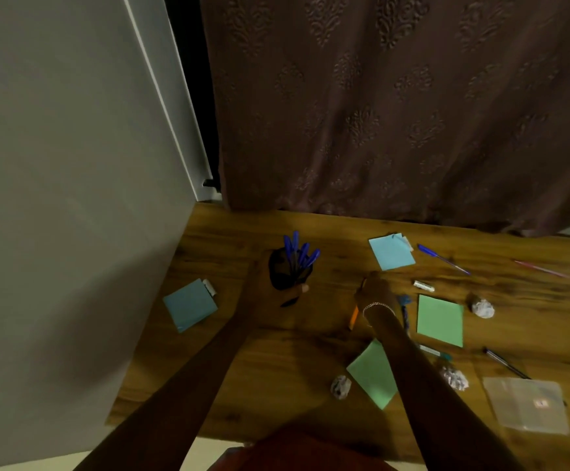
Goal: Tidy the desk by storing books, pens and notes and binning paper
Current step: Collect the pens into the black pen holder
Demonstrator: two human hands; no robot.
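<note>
My left hand (271, 288) grips a black mesh pen holder (285, 271) that has several blue pens (299, 251) standing in it, at the back left of the wooden desk (277, 362). To its right, my right hand (377, 294) is closed around an orange pen (354, 317), just above the desk. Loose pens lie to the right: a blue one (443, 259), a pink one (541, 269), a black one (506, 362) and a teal-tipped one (434, 351). Blue notes (391, 253) (190, 304) and green notes (440, 320) (373, 373) lie flat. Three crumpled paper balls (483, 308) (340, 386) (454, 378) sit around them.
A grey wall (73, 198) bounds the desk on the left and a brown curtain (395, 113) hangs behind it. A clear plastic sleeve (528, 406) lies at the front right. A small white stick (423, 285) rests near the middle.
</note>
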